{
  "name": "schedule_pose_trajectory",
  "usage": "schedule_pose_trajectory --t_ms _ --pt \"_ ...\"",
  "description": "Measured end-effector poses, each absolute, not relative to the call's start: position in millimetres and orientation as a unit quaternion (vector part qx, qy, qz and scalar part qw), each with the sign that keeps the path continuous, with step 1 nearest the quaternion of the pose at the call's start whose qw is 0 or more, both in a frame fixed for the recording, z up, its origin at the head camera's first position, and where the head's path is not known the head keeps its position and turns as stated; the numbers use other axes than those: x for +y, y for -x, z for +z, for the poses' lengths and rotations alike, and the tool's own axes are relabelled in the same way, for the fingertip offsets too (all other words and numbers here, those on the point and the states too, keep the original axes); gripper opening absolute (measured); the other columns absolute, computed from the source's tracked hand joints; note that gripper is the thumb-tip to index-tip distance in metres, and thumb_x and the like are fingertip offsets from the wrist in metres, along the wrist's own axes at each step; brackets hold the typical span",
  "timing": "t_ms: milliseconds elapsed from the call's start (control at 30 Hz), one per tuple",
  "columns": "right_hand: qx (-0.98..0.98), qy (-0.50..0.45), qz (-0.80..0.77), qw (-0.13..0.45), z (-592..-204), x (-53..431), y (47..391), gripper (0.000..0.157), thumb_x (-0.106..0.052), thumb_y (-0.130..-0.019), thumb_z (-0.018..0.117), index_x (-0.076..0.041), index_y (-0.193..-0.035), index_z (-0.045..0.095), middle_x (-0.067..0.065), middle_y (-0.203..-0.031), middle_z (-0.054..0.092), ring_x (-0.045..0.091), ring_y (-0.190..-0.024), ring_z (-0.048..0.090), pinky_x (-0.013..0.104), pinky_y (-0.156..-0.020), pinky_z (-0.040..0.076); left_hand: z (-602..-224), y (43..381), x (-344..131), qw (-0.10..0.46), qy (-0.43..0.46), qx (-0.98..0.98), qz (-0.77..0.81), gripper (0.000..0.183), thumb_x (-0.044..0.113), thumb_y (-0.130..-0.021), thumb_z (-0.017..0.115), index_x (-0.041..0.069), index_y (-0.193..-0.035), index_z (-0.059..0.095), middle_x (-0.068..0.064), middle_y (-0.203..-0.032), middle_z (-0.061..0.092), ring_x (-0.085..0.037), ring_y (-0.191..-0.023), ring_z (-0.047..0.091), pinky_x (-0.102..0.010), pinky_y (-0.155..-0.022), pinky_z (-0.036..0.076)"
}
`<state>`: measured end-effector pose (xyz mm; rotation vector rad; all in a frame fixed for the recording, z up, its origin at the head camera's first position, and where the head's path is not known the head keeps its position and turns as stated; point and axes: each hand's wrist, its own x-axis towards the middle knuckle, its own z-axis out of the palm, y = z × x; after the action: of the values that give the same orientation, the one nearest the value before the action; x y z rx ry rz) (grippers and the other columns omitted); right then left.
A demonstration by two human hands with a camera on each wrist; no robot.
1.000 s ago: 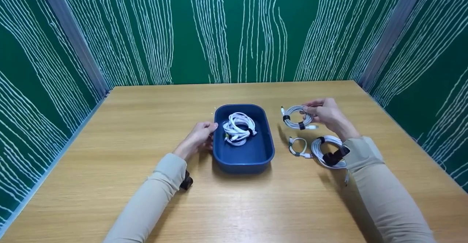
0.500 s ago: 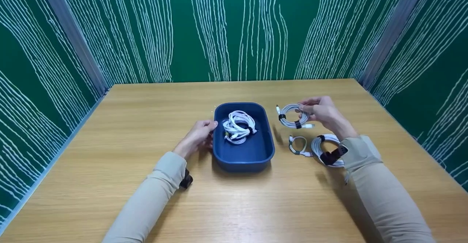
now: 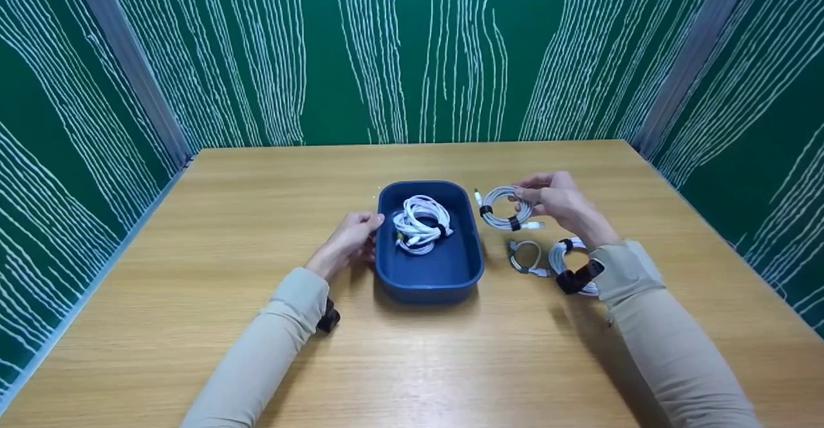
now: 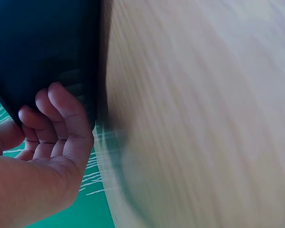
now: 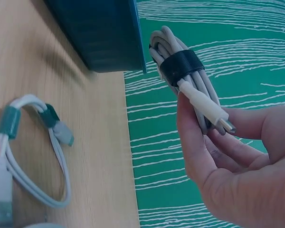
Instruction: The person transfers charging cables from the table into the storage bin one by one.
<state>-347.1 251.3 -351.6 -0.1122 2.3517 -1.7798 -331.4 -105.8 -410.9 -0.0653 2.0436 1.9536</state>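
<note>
My left hand (image 3: 347,238) grips the left wall of a dark blue plastic bin (image 3: 428,284), thumb at the rim; the left wrist view shows its curled fingers (image 4: 69,114) against the outer side. Inside the bin lies a bundle of white cables (image 3: 421,206) with a black strap. Just right of the bin, above the table, my right hand (image 3: 559,201) pinches a coiled grey-white cable (image 3: 498,221) between thumb and fingers. Black straps bind this coil, and its white USB-C plug (image 5: 206,105) points toward the palm in the right wrist view.
Below the right hand, a small looped cable (image 3: 528,243) with white plugs lies on the wooden table (image 3: 412,357). Beside it a larger coiled cable (image 3: 557,259) is partly hidden by the right wrist's camera (image 3: 579,277). Green walls (image 3: 322,55) with white streaks surround the table.
My right hand has moved left with the coiled cable, bringing it closer to the bin's right rim. The left hand and the bin stay where they were.
</note>
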Motion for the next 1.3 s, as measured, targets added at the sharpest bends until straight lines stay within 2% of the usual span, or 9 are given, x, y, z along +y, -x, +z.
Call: schedule_pose_trajectory --t_ms 233,500,1000,1300 --pt "0.796 0.044 -0.595 0.1 -353 244 346 0.034 -0.011 -0.097 0.056 0.007 -0.126 0.051 0.008 -0.102 0.069 0.013 -0.079 0.068 0.025 -0.075 0.058 -412 332 -106 0.159 0.023 0.712 0.684 0.031 0.023 -0.103 0.044 0.009 -0.076 0.046 -0.003 -0.067 0.039 -0.015 -0.051 0.04 -0.026 -0.047 0.039" --pt "0.792 0.043 -0.599 0.112 -353 237 347 0.038 -0.009 -0.097 0.056 0.009 -0.129 0.05 0.001 -0.093 0.07 0.011 -0.078 0.067 0.024 -0.073 0.058 -412 332 -106 0.16 0.012 0.707 0.689 0.028 0.022 -0.104 0.043 0.007 -0.081 0.046 -0.002 -0.065 0.039 -0.014 -0.049 0.04 -0.026 -0.046 0.039" --pt "0.792 0.045 -0.597 0.121 -351 227 345 0.036 -0.013 -0.096 0.059 0.004 -0.127 0.053 0.012 -0.109 0.066 0.014 -0.082 0.068 0.028 -0.078 0.058 -411 331 -107 0.157 0.029 0.72 0.675 0.03 0.025 -0.103 0.045 0.009 -0.078 0.047 -0.003 -0.068 0.042 -0.015 -0.052 0.042 -0.026 -0.048 0.04" --pt "0.785 0.053 -0.606 0.118 -349 213 343 0.033 -0.01 -0.096 0.059 0.005 -0.125 0.054 0.008 -0.101 0.068 0.014 -0.078 0.068 0.027 -0.076 0.059 -410 331 -107 0.156 0.027 0.717 0.679 0.03 0.024 -0.103 0.045 0.009 -0.077 0.046 -0.004 -0.068 0.04 -0.016 -0.052 0.04 -0.026 -0.048 0.039"
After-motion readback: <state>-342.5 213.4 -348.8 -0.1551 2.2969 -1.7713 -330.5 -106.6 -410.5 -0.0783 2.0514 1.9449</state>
